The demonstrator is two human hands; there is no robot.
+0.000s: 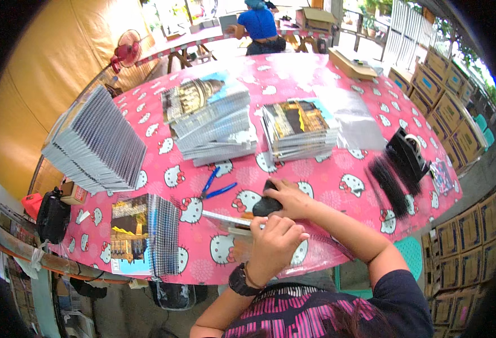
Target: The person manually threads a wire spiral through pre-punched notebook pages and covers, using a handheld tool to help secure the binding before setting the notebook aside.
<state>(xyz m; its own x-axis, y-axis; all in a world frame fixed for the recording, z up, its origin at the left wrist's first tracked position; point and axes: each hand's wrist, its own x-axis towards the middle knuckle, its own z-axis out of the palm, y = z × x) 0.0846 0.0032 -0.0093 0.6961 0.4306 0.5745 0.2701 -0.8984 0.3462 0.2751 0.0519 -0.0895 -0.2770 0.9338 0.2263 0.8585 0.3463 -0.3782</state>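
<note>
My left hand [277, 241], with a dark watch on its wrist, is closed around the near end of a thin stack of pages [228, 219] seen edge-on; its exact kind is hard to make out. Just beyond it, my right hand [292, 198] grips a black rounded object [266, 204] beside the pages. Blue-handled pliers [217, 186] lie with handles spread, to the left of my right hand. Left of my hands rests a fanned pile of spiral-bound books [132, 231] with a building on the cover.
A tall stack of wire-bound books [98, 141] stands at the left. Two more book piles [211, 118] [299, 127] sit at the back. Black binding coils [389, 186] and a tape dispenser [407, 147] lie right. Cartons [456, 127] line the right side; a person in blue [259, 25] sits beyond.
</note>
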